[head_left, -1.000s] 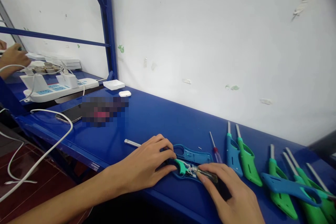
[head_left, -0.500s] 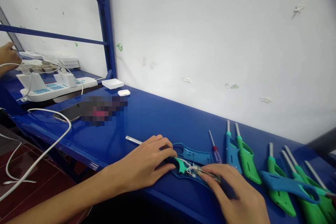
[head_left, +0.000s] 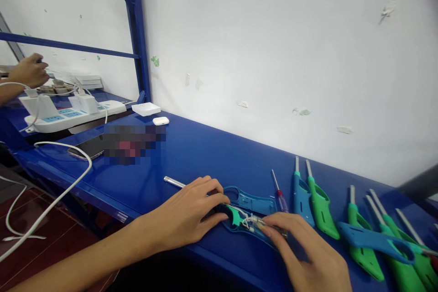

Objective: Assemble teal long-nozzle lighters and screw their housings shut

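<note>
An opened blue utility lighter lies at the table's front edge. Its lower half-shell (head_left: 260, 232) holds a green trigger (head_left: 234, 215) and thin white wires (head_left: 245, 217). My left hand (head_left: 195, 207) is closed around the trigger end, with the metal barrel (head_left: 174, 182) sticking out past it to the left. Thumb and fingers of my right hand (head_left: 304, 251) pinch the clear and metal fuel tank (head_left: 278, 229) at the other end of that shell. Just behind lies the loose blue upper half-shell (head_left: 251, 200), touched by neither hand. My fingers hide part of the inner pieces.
A screwdriver (head_left: 280, 196) lies behind my right hand. Several whole lighters, among them a green one (head_left: 323, 212), cover the right side. At left are a phone (head_left: 87, 146), a white cable (head_left: 65, 191) and a power strip (head_left: 51, 123). Another person's hand (head_left: 30, 72) is beyond it.
My two hands and the lighter parts stay nearly in place. At far left, the other person's hand has moved right, further into view.
</note>
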### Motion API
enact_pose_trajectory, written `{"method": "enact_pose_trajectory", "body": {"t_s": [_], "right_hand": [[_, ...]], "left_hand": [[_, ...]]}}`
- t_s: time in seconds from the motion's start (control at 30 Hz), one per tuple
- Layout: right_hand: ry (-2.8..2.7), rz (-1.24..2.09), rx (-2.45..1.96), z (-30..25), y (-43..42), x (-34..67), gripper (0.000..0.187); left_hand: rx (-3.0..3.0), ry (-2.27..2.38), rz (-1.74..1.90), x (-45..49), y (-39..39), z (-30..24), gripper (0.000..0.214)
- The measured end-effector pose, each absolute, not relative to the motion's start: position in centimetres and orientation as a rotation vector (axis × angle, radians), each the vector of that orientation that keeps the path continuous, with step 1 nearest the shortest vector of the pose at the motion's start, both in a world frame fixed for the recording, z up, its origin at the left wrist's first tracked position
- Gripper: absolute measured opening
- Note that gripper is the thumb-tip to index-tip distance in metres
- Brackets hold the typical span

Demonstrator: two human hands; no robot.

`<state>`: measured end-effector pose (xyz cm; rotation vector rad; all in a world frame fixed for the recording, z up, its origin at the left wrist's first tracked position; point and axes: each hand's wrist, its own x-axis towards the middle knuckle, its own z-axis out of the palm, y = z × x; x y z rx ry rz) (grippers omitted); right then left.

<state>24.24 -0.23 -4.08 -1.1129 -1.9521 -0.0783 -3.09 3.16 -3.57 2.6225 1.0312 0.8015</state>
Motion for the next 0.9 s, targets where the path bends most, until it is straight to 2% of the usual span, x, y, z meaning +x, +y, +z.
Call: {"method": "enact_pose_trajectory", "body": {"t_s": [0.47, 0.7, 0.9], "right_hand": [[-2.011, -0.151, -0.983, -4.19, 0.22, 24.27, 0.024], [-2.018, -0.137, -0.972, -4.02, 0.01, 24.45, 0.017], [-1.997, -0.134, -0.975, -4.09, -0.04, 24.34, 0.013]], "left_hand": [[2.646, 1.019, 0.791, -3.02, 3.02, -3.57, 0.020], [2.670, 1.015, 0.782, -2.92, 2.94, -3.53, 0.018], [2.732, 1.001, 0.807, -2.82, 2.90, -3.20, 0.025]]}}
